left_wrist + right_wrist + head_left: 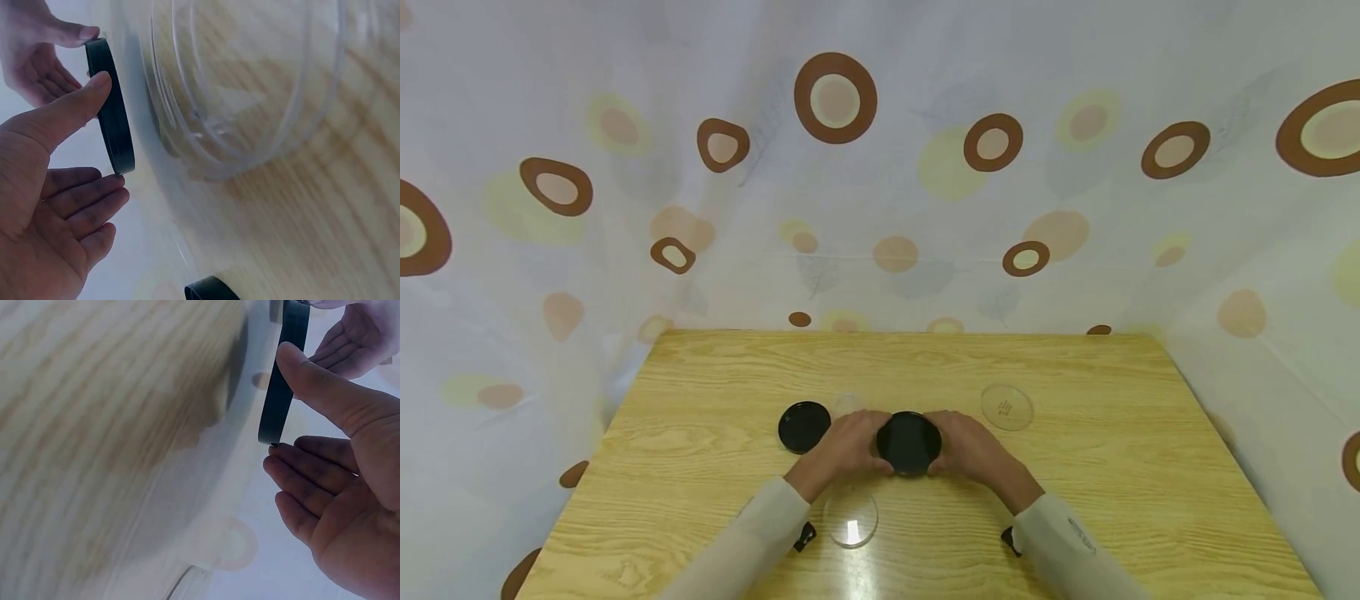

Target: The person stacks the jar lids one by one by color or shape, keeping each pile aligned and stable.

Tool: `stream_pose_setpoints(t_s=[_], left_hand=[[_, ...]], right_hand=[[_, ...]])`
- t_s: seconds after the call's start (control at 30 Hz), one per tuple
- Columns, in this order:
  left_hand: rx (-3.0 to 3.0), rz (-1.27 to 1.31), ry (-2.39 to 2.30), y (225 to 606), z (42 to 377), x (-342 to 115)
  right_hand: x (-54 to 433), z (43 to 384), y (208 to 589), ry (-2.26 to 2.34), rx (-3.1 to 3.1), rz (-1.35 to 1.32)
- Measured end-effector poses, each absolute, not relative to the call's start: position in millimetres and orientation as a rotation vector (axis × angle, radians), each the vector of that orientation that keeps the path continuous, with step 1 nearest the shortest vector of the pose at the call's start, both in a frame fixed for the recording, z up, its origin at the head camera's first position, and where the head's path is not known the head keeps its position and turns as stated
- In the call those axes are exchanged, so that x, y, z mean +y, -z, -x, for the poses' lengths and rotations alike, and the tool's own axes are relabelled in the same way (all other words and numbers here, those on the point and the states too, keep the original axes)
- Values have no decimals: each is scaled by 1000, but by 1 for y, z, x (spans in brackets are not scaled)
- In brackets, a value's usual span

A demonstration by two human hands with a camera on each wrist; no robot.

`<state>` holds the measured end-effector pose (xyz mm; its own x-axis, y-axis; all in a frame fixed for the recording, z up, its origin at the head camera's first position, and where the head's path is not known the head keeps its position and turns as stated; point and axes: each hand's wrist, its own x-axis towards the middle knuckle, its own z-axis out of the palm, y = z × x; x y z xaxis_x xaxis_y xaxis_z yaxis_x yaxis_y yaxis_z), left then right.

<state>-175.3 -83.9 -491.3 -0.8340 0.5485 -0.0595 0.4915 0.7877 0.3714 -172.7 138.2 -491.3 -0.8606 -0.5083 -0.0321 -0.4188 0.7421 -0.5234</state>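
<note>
A round, shallow black lid-like disc (909, 443) is held between both hands, its flat face toward the head camera. My left hand (850, 446) grips its left edge, and my right hand (967, 450) grips the opposite side. In the left wrist view the left thumb (100, 80) lies on the rim of the black disc (114, 119), fingertips at its far edge. The right wrist view shows the right thumb (290, 356) placed likewise. Nearer the body, beside the left forearm, lies a clear round dish (851, 518).
Left of the hands a second black round piece (805, 427) lies on the wooden table (1112, 467). Behind the left hand is a clear round piece (847, 403), partly hidden. A clear disc (1007, 407) with reddish marks lies back right. Patterned cloth (880, 192) encloses the table.
</note>
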Motion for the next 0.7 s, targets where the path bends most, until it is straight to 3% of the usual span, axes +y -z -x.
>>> stream_pose_setpoints(t_s=[0.7], left_hand=[[2836,-847,-539,498,152,-78]], right_hand=[[143,152,491,703,2778,791]])
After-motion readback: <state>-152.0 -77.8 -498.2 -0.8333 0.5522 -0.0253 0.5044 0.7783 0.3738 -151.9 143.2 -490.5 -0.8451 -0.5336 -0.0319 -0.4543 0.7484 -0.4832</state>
